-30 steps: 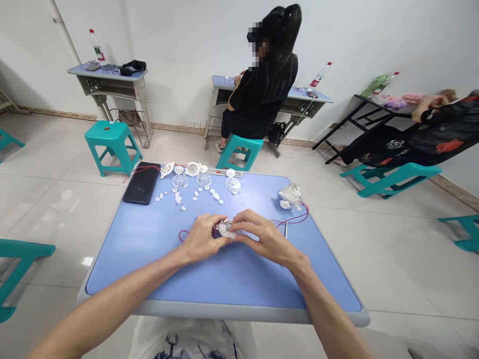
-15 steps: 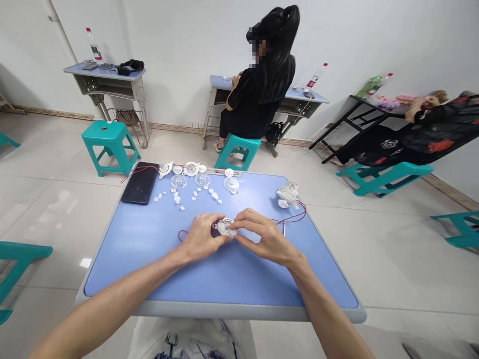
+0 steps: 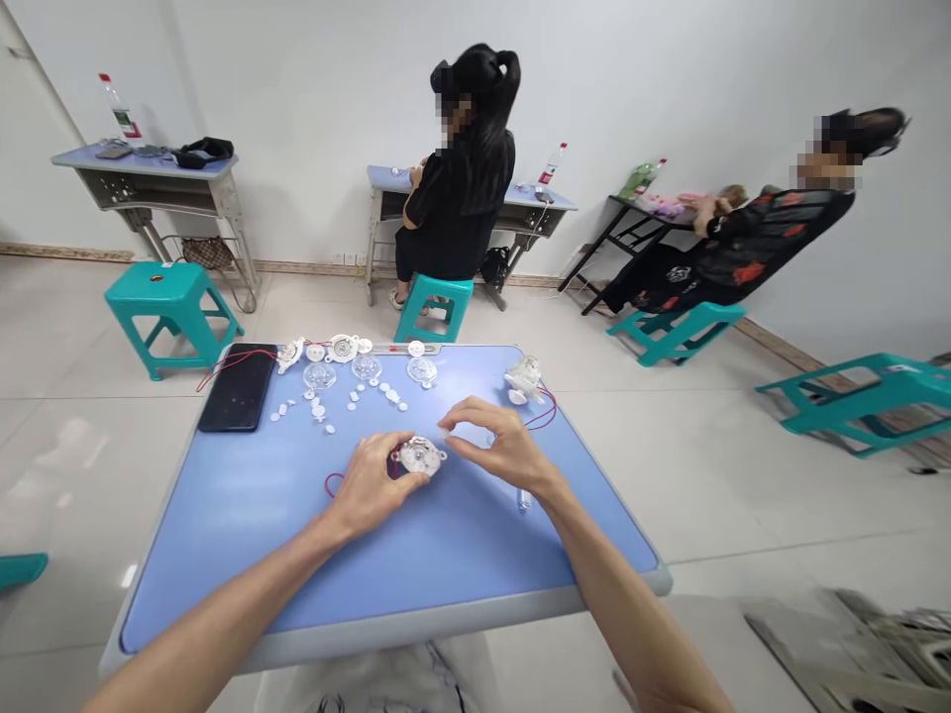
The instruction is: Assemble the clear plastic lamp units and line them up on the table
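Note:
My left hand [image 3: 375, 480] grips a round white plastic gear housing [image 3: 420, 457] between thumb and fingers, low over the blue desk. Small parts show inside its open face, and a red wire [image 3: 334, 484] loops out beside the hand. Just right of the housing, my right hand [image 3: 497, 446] pinches a small whitish piece [image 3: 444, 432] at its fingertips, apart from the housing. Beyond the hands lie clear round covers [image 3: 367, 368], several small white gears [image 3: 391, 394] and another white housing [image 3: 344, 348]. A shiny slim object [image 3: 524, 499] is partly hidden by my right wrist.
A black phone [image 3: 236, 388] lies at the desk's far left corner. A white assembly [image 3: 524, 379] with red wires sits at the far right. Two people sit at other desks along the wall, on green stools [image 3: 438, 306]. Another green stool [image 3: 172, 302] stands beyond the phone.
My right hand has drawn back from the housing to the right, with a small whitish piece at its fingertips. More of the housing's face shows. The camera view has turned right.

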The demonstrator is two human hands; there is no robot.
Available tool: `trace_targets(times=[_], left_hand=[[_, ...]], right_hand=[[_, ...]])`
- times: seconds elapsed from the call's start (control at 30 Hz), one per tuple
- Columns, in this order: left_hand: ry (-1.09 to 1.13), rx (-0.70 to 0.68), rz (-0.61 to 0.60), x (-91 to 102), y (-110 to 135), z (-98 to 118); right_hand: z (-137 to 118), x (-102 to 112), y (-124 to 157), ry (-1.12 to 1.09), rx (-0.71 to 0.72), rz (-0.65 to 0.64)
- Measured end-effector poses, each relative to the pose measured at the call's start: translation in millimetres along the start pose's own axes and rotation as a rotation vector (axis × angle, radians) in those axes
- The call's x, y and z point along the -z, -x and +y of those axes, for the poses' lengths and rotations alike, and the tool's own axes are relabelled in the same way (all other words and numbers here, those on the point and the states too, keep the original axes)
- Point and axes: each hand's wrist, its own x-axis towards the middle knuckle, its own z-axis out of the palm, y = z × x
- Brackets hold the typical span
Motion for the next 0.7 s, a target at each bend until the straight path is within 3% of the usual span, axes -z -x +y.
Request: trace_targets(times=[0.13, 0.33, 0.7], left_hand=[[0.015, 0.007, -0.001, -0.4, 2, 1], [-0.012, 0.021, 0.000, 0.3, 3, 3], [-0.010, 0.046, -0.012, -1.2, 4, 2]], right_hand=[[25, 4, -12, 0.115, -0.095, 0.093], [63, -1, -35, 0.233, -0.195, 0.063], [72, -16, -37, 0.331, -0.307, 0.028]])
